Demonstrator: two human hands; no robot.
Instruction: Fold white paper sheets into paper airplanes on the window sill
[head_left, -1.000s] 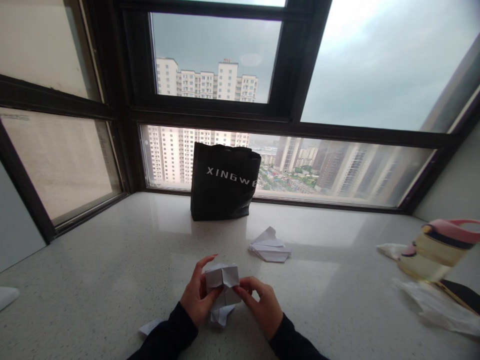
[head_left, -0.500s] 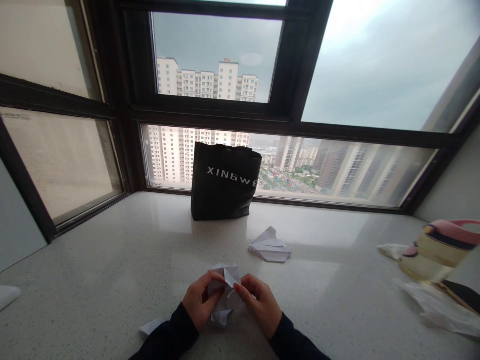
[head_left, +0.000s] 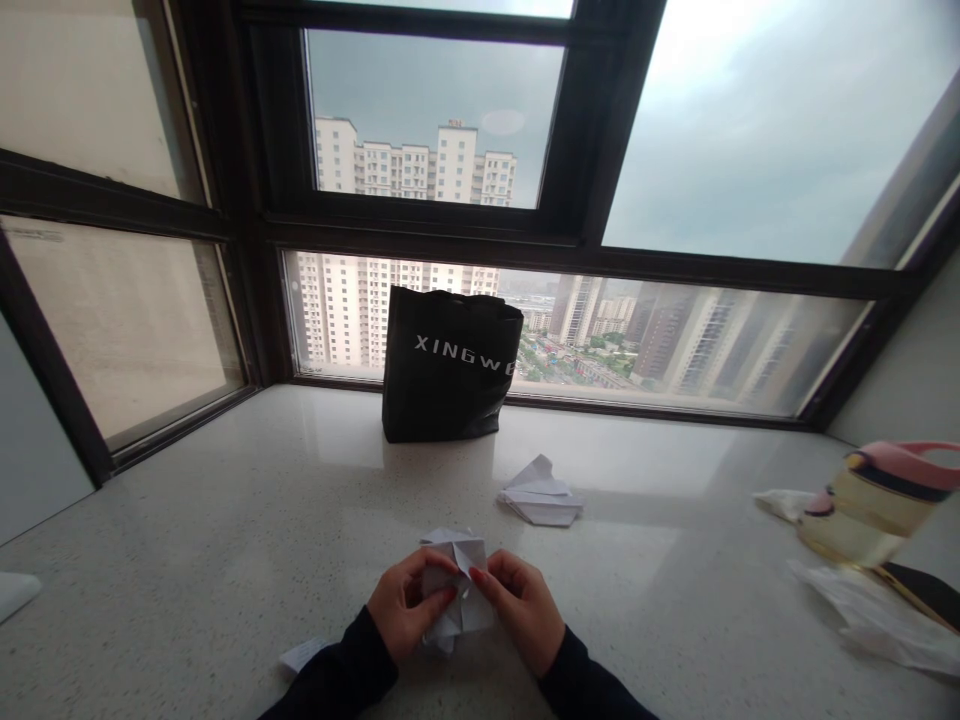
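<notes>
Between my two hands is a folded piece of white paper [head_left: 466,607], creased into several flaps. My left hand [head_left: 409,600] pinches its left side with thumb and fingers. On the other side, my right hand [head_left: 519,605] grips the right edge, thumb near the middle crease. Behind and below the held piece, more white folded paper shows in part; I cannot tell whether it is separate. A folded paper [head_left: 540,494] with a pointed top lies on the counter just beyond my right hand.
A black bag [head_left: 450,390] stands by the window on the speckled white counter [head_left: 225,500]. To the right are a pink-lidded bottle [head_left: 862,510], crumpled clear plastic [head_left: 877,615] and a dark flat object [head_left: 926,590]. A small paper piece [head_left: 301,654] lies beside my left sleeve.
The held paper has tilted and its flaps have shifted, so more of its face shows and its lower part is more covered. My hands have barely moved.
</notes>
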